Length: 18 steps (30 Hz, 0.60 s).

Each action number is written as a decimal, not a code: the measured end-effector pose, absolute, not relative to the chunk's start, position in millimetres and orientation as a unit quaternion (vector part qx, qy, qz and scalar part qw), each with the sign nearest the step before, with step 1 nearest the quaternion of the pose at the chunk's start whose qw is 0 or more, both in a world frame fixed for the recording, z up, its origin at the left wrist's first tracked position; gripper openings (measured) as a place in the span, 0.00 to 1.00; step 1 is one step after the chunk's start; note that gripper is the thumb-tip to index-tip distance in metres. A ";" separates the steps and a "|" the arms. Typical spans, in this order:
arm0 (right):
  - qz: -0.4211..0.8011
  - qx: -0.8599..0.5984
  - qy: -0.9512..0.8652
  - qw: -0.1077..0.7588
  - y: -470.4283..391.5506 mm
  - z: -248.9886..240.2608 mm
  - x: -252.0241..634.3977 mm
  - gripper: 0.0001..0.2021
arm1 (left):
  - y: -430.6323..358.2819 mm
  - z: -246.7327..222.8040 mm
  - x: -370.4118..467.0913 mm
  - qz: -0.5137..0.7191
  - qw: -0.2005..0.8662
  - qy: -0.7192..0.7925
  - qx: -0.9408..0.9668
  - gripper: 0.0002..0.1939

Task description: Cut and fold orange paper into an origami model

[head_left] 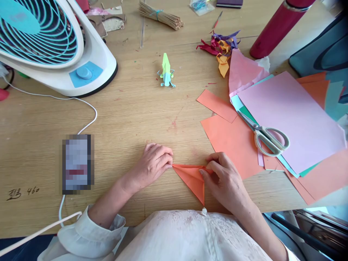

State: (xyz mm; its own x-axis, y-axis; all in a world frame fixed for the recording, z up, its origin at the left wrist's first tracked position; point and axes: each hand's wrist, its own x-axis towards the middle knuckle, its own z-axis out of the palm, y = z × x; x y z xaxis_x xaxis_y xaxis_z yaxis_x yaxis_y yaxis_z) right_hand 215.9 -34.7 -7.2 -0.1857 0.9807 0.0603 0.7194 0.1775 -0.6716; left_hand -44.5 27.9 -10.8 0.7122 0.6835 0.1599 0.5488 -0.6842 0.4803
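Note:
An orange sheet of paper point(194, 183), folded into a triangular shape, is stretched between my two hands near the table's front edge. My left hand point(156, 163) pinches its left corner, fingers pressed together. At the other side, my right hand point(221, 177) grips the upper right part between thumb and fingers, where a fold is partly hidden. One point of the paper hangs down toward my white top. Beyond my hands, a small folded paper figure point(166, 70) in yellow-green and light blue stands on the table.
Scissors point(268, 137) lie on stacked coloured paper point(293, 108) at right, beside loose orange sheets point(231, 139). A red bottle point(277, 29) and folded paper figures point(223, 47) are behind. At left are a fan point(89, 54) and a cabled phone point(77, 163). Bundled sticks point(160, 15) lie far back.

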 end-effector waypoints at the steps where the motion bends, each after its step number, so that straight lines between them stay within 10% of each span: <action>1: 0.258 -0.589 -0.723 0.252 -35.6 -7.6 215.6 0.09 | 28.7 -10.6 -43.6 0.167 0.195 0.334 0.907 0.07; 18: 0.233 -0.601 -0.723 0.248 -37.7 -10.0 212.0 0.10 | 18.2 -4.7 -39.9 0.158 0.240 0.422 0.860 0.07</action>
State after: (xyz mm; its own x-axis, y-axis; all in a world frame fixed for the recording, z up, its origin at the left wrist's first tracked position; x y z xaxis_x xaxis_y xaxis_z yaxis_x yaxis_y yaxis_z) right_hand 212.0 -37.7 -10.0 -0.1545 0.9849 0.0785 0.7532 0.1688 -0.6357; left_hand -39.9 18.2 -4.7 0.5941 0.8013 0.0703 0.6495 -0.5295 0.5457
